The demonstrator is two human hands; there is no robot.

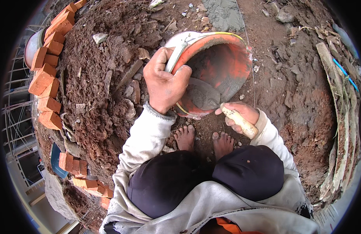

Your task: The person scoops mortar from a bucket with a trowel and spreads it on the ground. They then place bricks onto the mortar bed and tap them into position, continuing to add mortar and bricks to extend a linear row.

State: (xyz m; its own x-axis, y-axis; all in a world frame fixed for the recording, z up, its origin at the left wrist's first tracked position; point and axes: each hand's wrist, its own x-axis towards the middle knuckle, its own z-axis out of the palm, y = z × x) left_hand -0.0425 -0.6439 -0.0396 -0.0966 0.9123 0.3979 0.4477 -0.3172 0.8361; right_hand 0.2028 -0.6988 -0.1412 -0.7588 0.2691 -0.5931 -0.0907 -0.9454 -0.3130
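Note:
An orange bucket [227,66] with a white outside lies tilted toward me on the dirt, its inside smeared with grey mortar. My left hand [164,84] grips its near rim and wire handle. My right hand [241,115] holds the pale wooden handle of a trowel [202,95], whose grey blade reaches into the bucket's lower wall. My bare feet [204,138] stand just below the bucket, and my dark-clad knees are bent under me.
A curved row of red bricks [47,74] edges a mound of brown soil [98,78] at left. More bricks [77,167] lie lower left. Wooden planks [340,117] and a blue pipe run along the right. A grey mortar patch [225,13] lies beyond the bucket.

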